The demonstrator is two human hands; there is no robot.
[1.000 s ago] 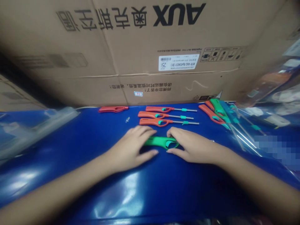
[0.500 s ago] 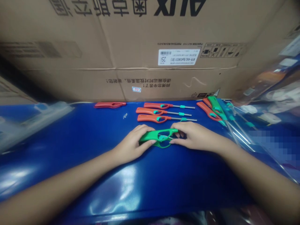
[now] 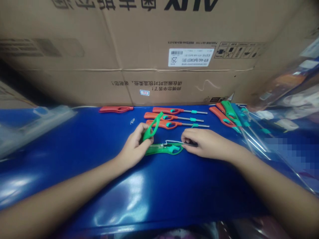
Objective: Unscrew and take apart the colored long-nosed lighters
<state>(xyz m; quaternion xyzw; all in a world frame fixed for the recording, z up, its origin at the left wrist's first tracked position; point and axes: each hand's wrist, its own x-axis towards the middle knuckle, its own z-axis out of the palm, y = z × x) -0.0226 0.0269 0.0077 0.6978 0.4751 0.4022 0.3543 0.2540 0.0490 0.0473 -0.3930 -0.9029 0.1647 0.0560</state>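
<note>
A big box (image 3: 139,59) stands behind the blue table (image 3: 211,192), where three lighters (image 3: 159,123) lie in a row. The left hand (image 3: 138,141) has its grip closed on the upper shell (image 3: 148,133), now tilted up; half a second ago it lay largely over the lower shell (image 3: 157,151). That exposes the insides, the teal trigger (image 3: 173,148) included. The lower shell rests on the table between the hands. The right hand (image 3: 203,141) pinches a dark piece (image 3: 192,144), too hidden to identify, by a thin wire (image 3: 174,141).
</note>
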